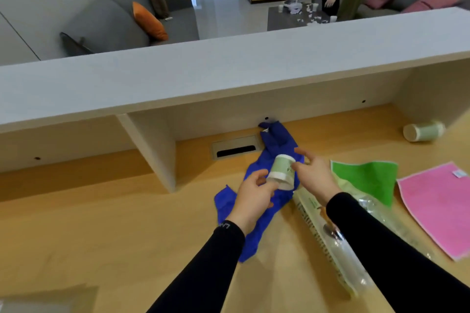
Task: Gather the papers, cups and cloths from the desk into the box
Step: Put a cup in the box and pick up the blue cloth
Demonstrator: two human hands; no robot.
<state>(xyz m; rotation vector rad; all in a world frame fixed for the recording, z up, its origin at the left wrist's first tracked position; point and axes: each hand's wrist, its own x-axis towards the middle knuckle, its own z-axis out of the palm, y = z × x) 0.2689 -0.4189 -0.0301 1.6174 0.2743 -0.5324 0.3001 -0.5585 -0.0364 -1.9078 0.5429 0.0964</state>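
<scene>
A green and white paper cup (281, 171) hangs tilted over the wooden desk (101, 223), held between both hands. My left hand (251, 201) grips its rim end and my right hand (314, 175) touches its base end with fingers spread. Under them lies a crumpled blue cloth (273, 145). To the right lie a green cloth (368, 178) and a pink cloth (437, 203). Another paper cup (422, 131) lies on its side at the far right. A clear plastic cup sleeve (328, 241) stretches along under my right forearm.
A white shelf (229, 76) runs over the back of the desk, with a divider panel (155, 150) on the left. A cable slot (235, 150) sits in the desk. A grey box corner (45, 300) shows bottom left. Another person stands in the room beyond.
</scene>
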